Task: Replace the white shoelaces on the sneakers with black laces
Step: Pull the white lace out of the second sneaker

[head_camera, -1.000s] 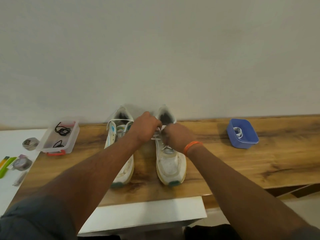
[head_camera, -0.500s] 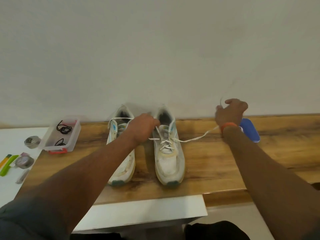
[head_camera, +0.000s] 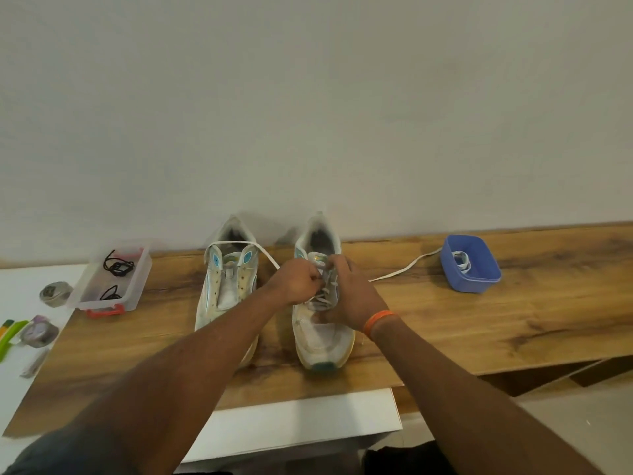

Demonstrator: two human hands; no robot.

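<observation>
The white lace of the right sneaker is pinched by the left hand and the right hand, fingers curled. Its free end is trailed toward the blue tub at three o'clock. The black laces are kept in the clear box at nine o'clock, beyond the left sneaker.

Home – wooden table, plain wall

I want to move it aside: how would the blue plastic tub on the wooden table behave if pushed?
The blue plastic tub probably slides easily; it looks thin-walled and light. It sits low and wide, so tipping seems unlikely. The white lace trailing toward it may drag along.
</observation>
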